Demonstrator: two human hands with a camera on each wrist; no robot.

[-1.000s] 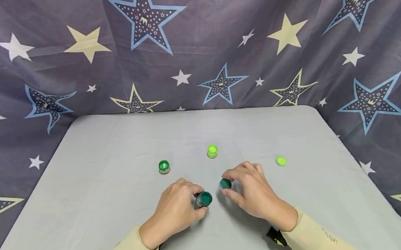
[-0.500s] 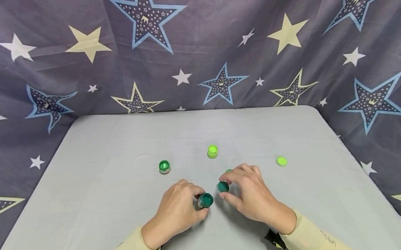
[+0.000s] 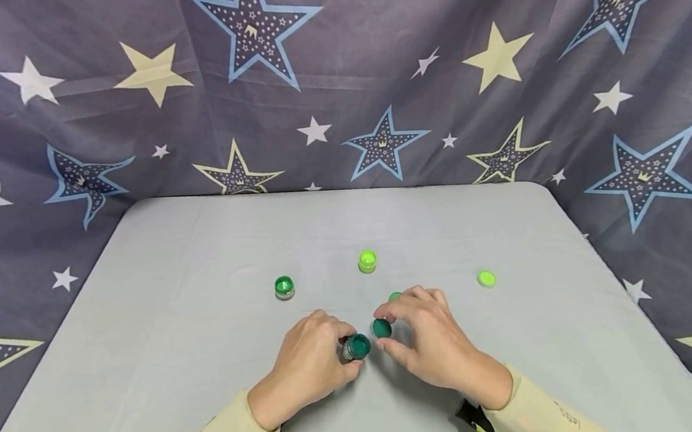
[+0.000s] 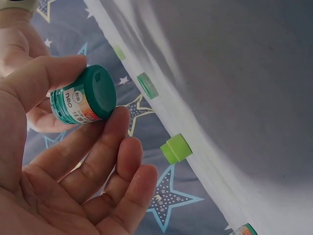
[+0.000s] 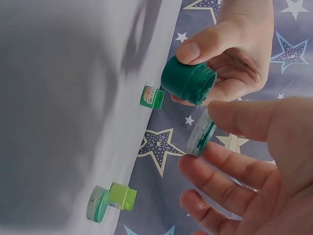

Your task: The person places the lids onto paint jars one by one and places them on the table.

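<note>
My left hand (image 3: pixel 309 352) holds a small dark green paint jar (image 3: pixel 357 346) between thumb and fingers, its uncovered mouth tilted toward the right hand. A printed label (image 4: pixel 78 104) shows on its side in the left wrist view. Opposite, my right hand (image 3: pixel 429 333) pinches the matching dark green lid (image 3: pixel 382 328) by its rim. Lid and jar are close but apart; in the right wrist view a narrow gap lies between the jar's threaded mouth (image 5: pixel 205 88) and the clear-edged lid (image 5: pixel 200 133).
On the pale grey table (image 3: pixel 200 258) stand a lidless mid-green jar (image 3: pixel 285 288) and a lidless lime jar (image 3: pixel 367 262). A lime lid (image 3: pixel 486 279) lies to the right. Another green lid (image 3: pixel 395 296) is partly hidden behind my right hand. A star-patterned cloth (image 3: pixel 332 71) hangs behind.
My right hand has moved left and slightly nearer the body, bringing the lid closer to the jar. The left hand has shifted slightly right. The green lid behind the right hand has come into sight.
</note>
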